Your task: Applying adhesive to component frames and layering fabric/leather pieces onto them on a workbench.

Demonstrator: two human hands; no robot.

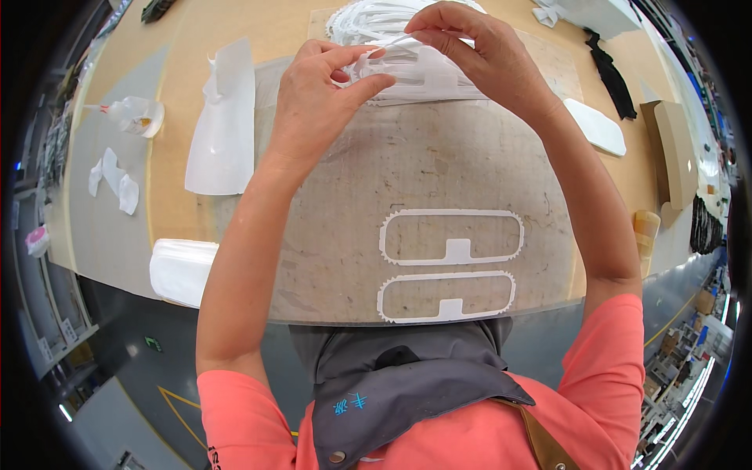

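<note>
Over the far side of the table, my right hand (pixel 466 39) pinches a thin white strip (pixel 395 41), seemingly the rim of a cut-out frame, between thumb and fingers. My left hand (pixel 321 98) is beside the strip's other end, its thumb spread from the index finger; the strip reaches that fingertip, and whether it touches is unclear. Behind and below both hands lies a pile of white cut-out frames (pixel 435 82). Nearer me, two flat white frames with toothed edges, an upper frame (pixel 457 252) and a lower frame (pixel 450 311), lie one above the other.
A clear sheet (pixel 337 258) covers the middle of the table. To the left are a curled white sheet (pixel 223 133), a squeeze bottle (pixel 139 116), scraps (pixel 117 178) and a white stack (pixel 182 270). A white pad (pixel 595 127), black cloth (pixel 611 74) and cardboard box (pixel 672 153) sit right.
</note>
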